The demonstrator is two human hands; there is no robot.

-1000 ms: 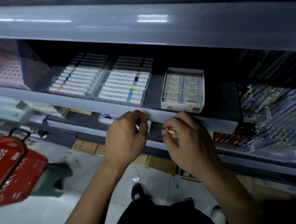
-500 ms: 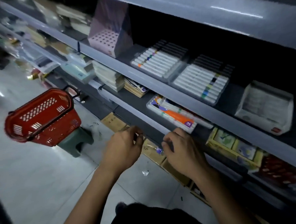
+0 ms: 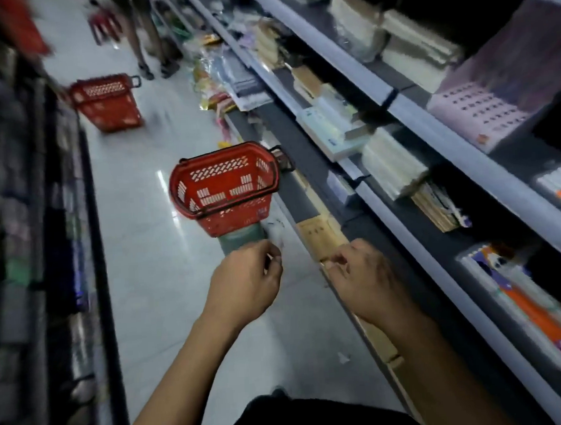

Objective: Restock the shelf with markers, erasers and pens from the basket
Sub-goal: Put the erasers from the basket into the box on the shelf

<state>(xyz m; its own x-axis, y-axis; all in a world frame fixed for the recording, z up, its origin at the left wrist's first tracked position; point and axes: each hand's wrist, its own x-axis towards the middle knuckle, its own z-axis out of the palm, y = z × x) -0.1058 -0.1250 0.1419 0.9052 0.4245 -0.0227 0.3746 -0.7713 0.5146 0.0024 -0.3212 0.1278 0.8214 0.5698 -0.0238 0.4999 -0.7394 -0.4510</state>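
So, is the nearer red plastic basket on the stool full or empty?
Empty, as far as shows: the nearer red plastic basket sits upright on a green stool, and only its bare perforated walls are visible inside.

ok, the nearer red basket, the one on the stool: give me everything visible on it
The nearer red basket looks like moulded plastic, with slotted, perforated walls and a dark rim. A dark handle juts from its far right corner. It sits upright, slightly tilted, on a green stool in the aisle, beside the lowest shelf's edge. No stock shows inside from this angle. Neither hand touches it; the left hand is just below the stool in the picture.
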